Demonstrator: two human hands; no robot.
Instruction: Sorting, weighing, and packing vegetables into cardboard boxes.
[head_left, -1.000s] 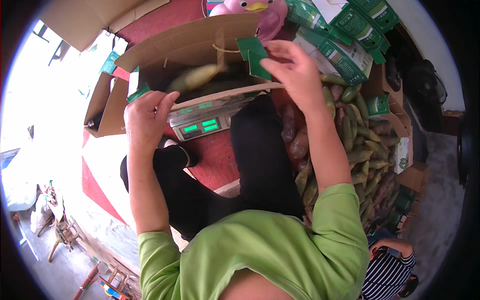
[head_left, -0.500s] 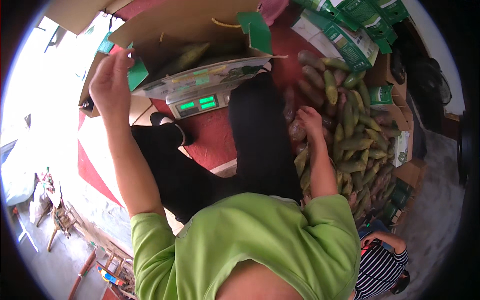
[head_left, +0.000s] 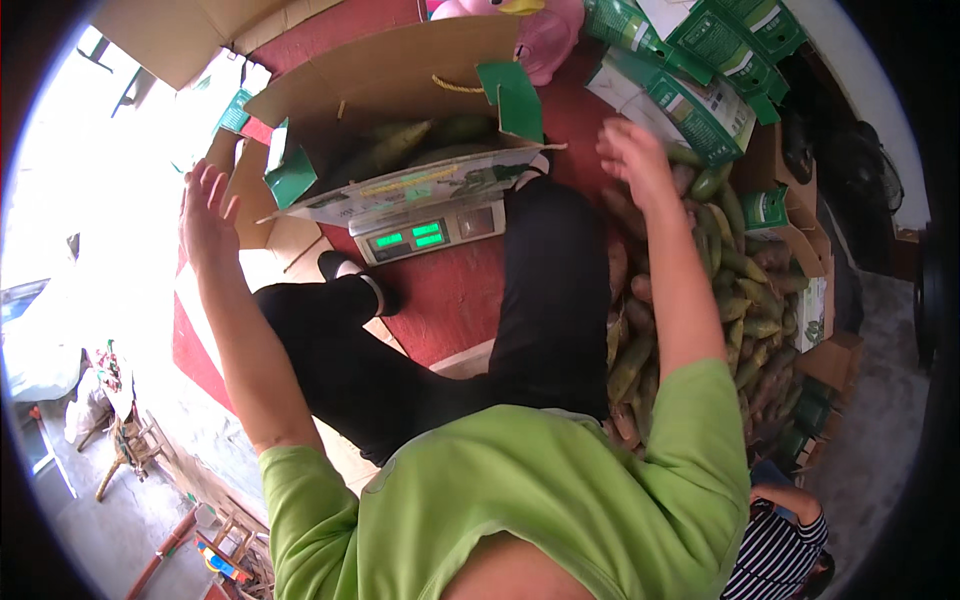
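Observation:
An open cardboard box (head_left: 400, 203) stands on a digital scale (head_left: 433, 233) with lit green readouts. Inside lie several long green vegetables or fruits (head_left: 385, 152), their exact kind unclear. My left hand (head_left: 208, 215) is raised beside the box's left end, fingers apart and holding nothing. Off the box's right end, my right hand (head_left: 637, 165) hovers with loosely bent, separated fingers and nothing visible in it. Below and right of that hand spreads a heap of the same long green and brownish produce (head_left: 742, 275), partly hidden by my forearm.
Folded green-and-white cartons (head_left: 690, 105) lie at the far right, next to a pink duck-shaped object (head_left: 548, 45). Another open box (head_left: 800, 235) borders the heap. A person in a striped shirt (head_left: 765, 550) is at lower right. My legs flank the scale on red flooring (head_left: 450, 310).
My right hand has risen from the heap toward the far side, near the box's right end. My left hand has come away from the box's left flap, with its fingers spreading. The view has shifted slightly.

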